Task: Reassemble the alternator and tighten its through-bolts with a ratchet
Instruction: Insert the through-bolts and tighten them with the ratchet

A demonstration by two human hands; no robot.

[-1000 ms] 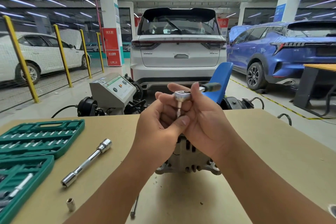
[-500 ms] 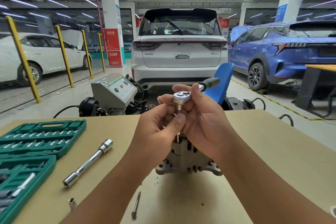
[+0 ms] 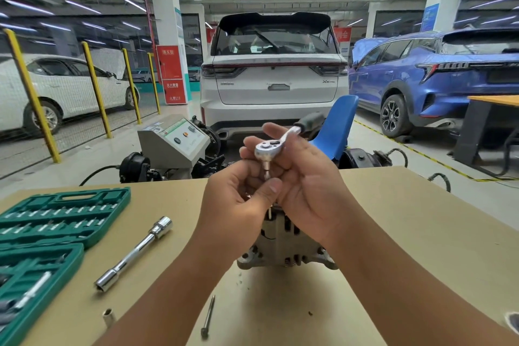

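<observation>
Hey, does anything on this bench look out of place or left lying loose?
Yes. A long bolt lies loose on the table, in front of the alternator. A small socket and a long tubular socket wrench also sit outside the green case. Nothing looks damaged or spilled.

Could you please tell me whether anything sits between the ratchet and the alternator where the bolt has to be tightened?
Only the left hand, gripping the socket under the ratchet, covers the alternator top. The right hand holds the ratchet. No other obstacle shows.
</observation>
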